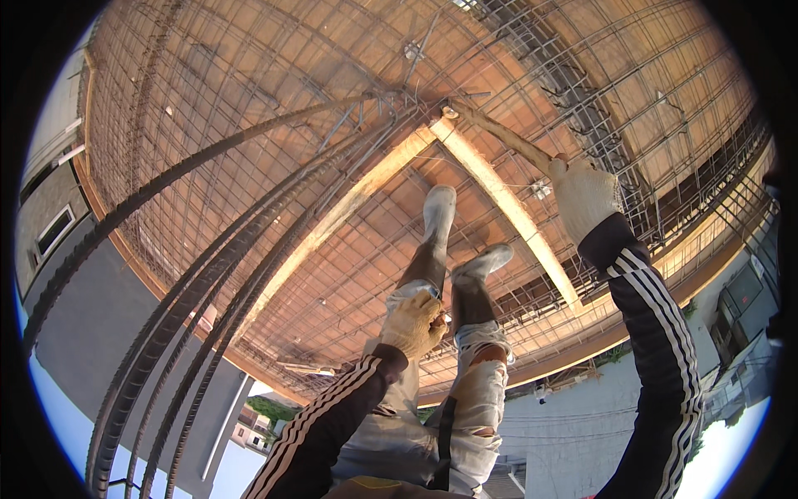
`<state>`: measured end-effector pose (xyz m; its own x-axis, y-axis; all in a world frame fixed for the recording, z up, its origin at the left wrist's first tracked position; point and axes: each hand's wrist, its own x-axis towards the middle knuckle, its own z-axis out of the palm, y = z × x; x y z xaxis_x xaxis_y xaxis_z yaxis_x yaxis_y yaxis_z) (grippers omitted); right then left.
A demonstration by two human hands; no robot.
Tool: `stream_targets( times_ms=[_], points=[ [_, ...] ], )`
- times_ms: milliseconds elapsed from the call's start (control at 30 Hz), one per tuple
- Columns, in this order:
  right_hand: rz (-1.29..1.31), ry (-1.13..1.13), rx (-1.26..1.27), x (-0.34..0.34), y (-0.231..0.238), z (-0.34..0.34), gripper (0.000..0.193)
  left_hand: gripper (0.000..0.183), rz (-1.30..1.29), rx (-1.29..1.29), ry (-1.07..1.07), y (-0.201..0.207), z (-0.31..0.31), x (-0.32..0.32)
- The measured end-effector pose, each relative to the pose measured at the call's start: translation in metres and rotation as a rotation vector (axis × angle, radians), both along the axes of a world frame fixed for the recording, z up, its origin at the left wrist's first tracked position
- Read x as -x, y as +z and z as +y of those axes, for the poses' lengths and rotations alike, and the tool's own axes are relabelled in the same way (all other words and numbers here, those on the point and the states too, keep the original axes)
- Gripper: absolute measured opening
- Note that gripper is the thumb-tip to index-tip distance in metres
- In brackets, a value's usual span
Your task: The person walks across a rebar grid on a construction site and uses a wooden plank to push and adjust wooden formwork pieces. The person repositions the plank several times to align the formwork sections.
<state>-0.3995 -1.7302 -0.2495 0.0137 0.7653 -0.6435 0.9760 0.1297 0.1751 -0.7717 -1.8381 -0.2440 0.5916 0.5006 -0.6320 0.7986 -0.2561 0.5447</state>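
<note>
My right hand [584, 198], in a pale work glove, is closed around the wooden handle of a hammer [507, 137]. The far end of the hammer lies at the corner where two pale timber strips meet. One timber strip [349, 200] runs down to the left from that corner, the other timber strip [511, 208] down to the right. My left hand [413, 324], gloved too, is curled closed in front of my legs, close to my knee. What its fingers hold, if anything, I cannot make out.
Thick ribbed steel bars [208, 274] rise on the left and converge near the timber corner. A steel mesh [274, 75] covers reddish-brown boards. My boots [439, 212] stand on it. A dense rebar cage [594, 108] runs along the right; a wooden edge [532, 374] borders the deck.
</note>
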Motion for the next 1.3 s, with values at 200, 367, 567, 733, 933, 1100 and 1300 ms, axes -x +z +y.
stream_targets(
  times_ms=[200, 367, 567, 733, 933, 1100, 1300],
  points=[
    [0.006, -0.010, 0.033, -0.006, 0.009, 0.016, 0.027, 0.027, -0.005, -0.002, 0.001, 0.000, 0.000, 0.001],
    [0.035, 0.013, -0.041, -0.012, 0.035, 0.009, 0.022, 0.030, -0.026, 0.027, 0.020, -0.004, -0.002, 0.002],
    [0.065, -0.017, -0.028, -0.015, 0.039, 0.008, 0.022, 0.027, -0.046, 0.009, 0.019, -0.002, -0.003, 0.000],
    [0.032, -0.012, -0.004, -0.006, 0.018, 0.005, 0.025, 0.026, -0.073, -0.027, 0.020, -0.003, -0.004, -0.001],
    [0.050, -0.033, 0.028, 0.017, -0.006, -0.001, 0.028, 0.024, -0.060, 0.002, 0.016, -0.003, -0.005, -0.002],
    [0.087, -0.096, 0.046, 0.013, 0.000, -0.001, 0.027, 0.022, -0.047, -0.008, 0.025, -0.002, -0.004, -0.004],
    [0.075, -0.128, 0.024, -0.004, 0.022, -0.012, 0.023, 0.021, -0.067, 0.032, 0.025, -0.003, -0.004, -0.003]
  ],
)
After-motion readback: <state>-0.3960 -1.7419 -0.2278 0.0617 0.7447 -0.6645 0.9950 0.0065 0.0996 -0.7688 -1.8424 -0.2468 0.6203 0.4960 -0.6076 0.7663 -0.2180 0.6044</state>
